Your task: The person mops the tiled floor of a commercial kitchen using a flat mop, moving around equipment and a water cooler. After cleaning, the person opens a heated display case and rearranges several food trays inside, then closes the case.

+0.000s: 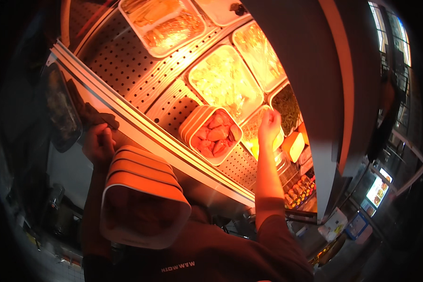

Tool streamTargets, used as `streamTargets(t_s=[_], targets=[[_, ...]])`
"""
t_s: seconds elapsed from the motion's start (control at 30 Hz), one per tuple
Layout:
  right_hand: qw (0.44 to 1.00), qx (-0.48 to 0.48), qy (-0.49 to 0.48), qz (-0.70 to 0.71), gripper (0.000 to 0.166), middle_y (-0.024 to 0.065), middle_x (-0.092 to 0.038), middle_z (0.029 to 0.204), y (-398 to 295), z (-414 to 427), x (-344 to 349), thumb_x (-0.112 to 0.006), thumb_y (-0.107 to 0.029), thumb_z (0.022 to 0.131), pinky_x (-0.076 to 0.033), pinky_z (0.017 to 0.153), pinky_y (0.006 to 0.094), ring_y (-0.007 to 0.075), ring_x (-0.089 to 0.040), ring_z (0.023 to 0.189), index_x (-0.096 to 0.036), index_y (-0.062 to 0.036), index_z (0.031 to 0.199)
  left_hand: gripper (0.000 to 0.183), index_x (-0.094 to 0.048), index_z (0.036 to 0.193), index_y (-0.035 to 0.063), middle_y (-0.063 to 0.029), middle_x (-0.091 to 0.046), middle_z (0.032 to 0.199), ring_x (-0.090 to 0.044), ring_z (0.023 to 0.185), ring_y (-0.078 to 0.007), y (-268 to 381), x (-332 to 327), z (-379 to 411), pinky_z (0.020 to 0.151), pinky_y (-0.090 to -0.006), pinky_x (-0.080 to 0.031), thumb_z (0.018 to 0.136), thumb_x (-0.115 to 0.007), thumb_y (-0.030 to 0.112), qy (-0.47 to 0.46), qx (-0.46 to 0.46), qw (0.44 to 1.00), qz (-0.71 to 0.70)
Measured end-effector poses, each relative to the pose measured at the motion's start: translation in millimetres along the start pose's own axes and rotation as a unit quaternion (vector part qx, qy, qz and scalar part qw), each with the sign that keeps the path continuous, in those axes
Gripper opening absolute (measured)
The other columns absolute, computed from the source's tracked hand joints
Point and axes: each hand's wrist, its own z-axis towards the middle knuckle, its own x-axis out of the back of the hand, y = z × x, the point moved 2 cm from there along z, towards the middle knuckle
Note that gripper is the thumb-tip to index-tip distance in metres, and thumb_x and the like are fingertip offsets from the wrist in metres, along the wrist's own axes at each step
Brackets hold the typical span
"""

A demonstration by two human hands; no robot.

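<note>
My right hand (269,125) reaches over a white-rimmed tray of pale shredded food (252,130), its curled fingers at the far rim; the fingertips are partly hidden. My left hand (100,142), fingers bent, is beside a dark, crumpled item (107,120) at the case's near edge; whether it grips this is unclear. A stack of several deep containers (144,176) tilts between my left forearm and chest, its dark opening towards me. Between my hands, another stack of containers (194,123) stands on the perforated metal shelf, raw-looking meat pieces (216,134) in the top one.
Film-covered food trays (225,81) stand farther back, beside a tray of dark green strands (285,105). The case's metal front rail (155,137) runs diagonally before me. Skewered food (299,190) lies at right, below a large dark panel (303,53). A lidded clear container (61,109) is at far left.
</note>
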Motion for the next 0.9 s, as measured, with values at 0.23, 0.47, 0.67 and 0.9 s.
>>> streamTargets(t_s=[0.23,0.47,0.67,0.9], targets=[[0.828,-0.544,-0.098,0.094,0.034,0.0106,-0.073,0.097,118,-160,70,-0.064,-0.028,0.102,-0.058,0.066,0.0349,0.0223,-0.071,0.080,-0.060,0.0003,0.121,0.014,-0.069,0.107,0.0052,0.0001,-0.062,0.070,-0.050,0.054,-0.0056,-3,-5,0,0.051,-0.0239,-0.044,0.098,-0.070,0.017,0.007,0.053,0.998,-0.034],[0.629,-0.670,-0.002,0.395,0.037,0.0316,-0.061,0.127,143,-156,39,-0.053,-0.017,0.106,-0.056,0.102,0.0562,0.0450,-0.064,0.117,-0.044,0.0064,0.133,0.013,-0.067,0.111,0.0078,0.0044,-0.055,0.073,-0.045,0.061,-0.0036,-22,-12,1,0.057,-0.0199,-0.041,0.102,-0.068,0.017,0.025,0.064,0.988,-0.135],[0.614,-0.651,0.023,0.446,0.034,0.0321,-0.060,0.129,159,-153,20,-0.049,-0.012,0.107,-0.056,0.103,0.0547,0.0436,-0.063,0.119,-0.048,0.0104,0.132,0.016,-0.065,0.115,0.0104,0.0052,-0.056,0.078,-0.048,0.066,-0.0025,-9,-8,-4,0.059,-0.0185,-0.041,0.104,-0.067,0.022,0.006,0.129,0.976,-0.176],[0.582,-0.622,0.055,0.521,0.035,0.0297,-0.059,0.132,171,-160,7,-0.042,-0.015,0.110,-0.054,0.106,0.0527,0.0404,-0.062,0.121,-0.050,0.0097,0.134,0.017,-0.063,0.116,0.0134,0.0051,-0.055,0.084,-0.049,0.073,-0.0024,24,-3,-1,0.065,-0.0187,-0.042,0.105,-0.065,0.025,-0.022,0.195,0.964,-0.180]])
